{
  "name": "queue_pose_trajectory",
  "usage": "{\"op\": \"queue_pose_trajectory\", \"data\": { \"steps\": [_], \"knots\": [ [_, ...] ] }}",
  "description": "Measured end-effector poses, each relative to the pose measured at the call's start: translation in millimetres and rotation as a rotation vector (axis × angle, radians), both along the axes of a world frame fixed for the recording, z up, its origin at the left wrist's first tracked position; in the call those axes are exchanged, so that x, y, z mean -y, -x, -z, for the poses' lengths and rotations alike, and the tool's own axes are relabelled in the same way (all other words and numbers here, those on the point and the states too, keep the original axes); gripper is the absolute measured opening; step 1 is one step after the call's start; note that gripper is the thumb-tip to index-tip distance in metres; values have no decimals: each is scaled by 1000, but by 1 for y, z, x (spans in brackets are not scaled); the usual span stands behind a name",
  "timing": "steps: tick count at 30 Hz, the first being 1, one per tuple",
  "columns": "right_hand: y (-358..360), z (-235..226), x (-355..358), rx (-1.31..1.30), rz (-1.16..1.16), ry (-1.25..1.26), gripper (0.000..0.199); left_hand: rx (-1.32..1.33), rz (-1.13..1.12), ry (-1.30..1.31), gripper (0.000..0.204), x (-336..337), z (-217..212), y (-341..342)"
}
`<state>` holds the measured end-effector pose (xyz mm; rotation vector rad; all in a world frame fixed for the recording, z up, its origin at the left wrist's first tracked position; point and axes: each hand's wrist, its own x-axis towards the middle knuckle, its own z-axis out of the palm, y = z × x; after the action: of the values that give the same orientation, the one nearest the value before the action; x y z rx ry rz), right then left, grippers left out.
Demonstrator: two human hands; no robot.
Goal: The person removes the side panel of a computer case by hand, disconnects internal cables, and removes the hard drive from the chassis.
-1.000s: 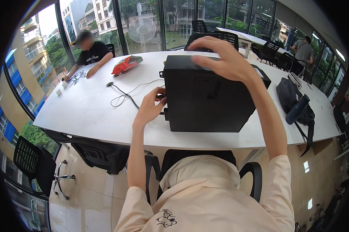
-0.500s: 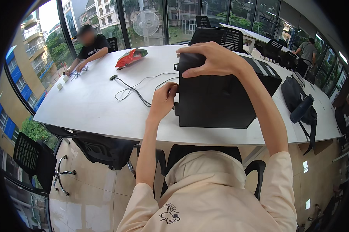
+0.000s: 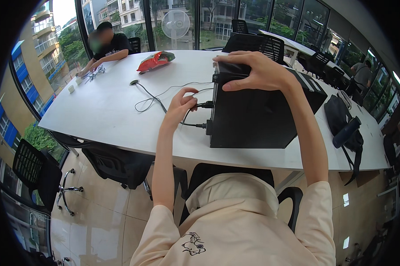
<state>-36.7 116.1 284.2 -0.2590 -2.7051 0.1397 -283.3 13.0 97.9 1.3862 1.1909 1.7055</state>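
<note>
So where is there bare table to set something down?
The widest bare patch on the table spreads between the white blocks and the cables. Another lies right of the backpack. Crowded: left of the black computer case, where the left hand and plugs are.

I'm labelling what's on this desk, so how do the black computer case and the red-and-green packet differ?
The black computer case is boxy and flat-sided; the red-and-green packet is crumpled and soft-looking.
The case is much larger than the packet.
The case has the right hand on its top corner and black cables at its left side, while no hand touches the packet.
Both rest on the white table.
</note>
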Motion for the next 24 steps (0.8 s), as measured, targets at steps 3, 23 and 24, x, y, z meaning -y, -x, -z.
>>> {"op": "queue_pose_trajectory", "data": {
  "steps": [3,23,24],
  "knots": [
    [0,0,0,0,14,-8,83,-89,15,66,22,1,2,8],
    [-1,1,0,10,32,26,84,-277,-8,303,53,-11,-10,-21],
    [-2,2,0,19,48,15,84,-294,-12,305,53,-12,-11,-22]
  ]
}}
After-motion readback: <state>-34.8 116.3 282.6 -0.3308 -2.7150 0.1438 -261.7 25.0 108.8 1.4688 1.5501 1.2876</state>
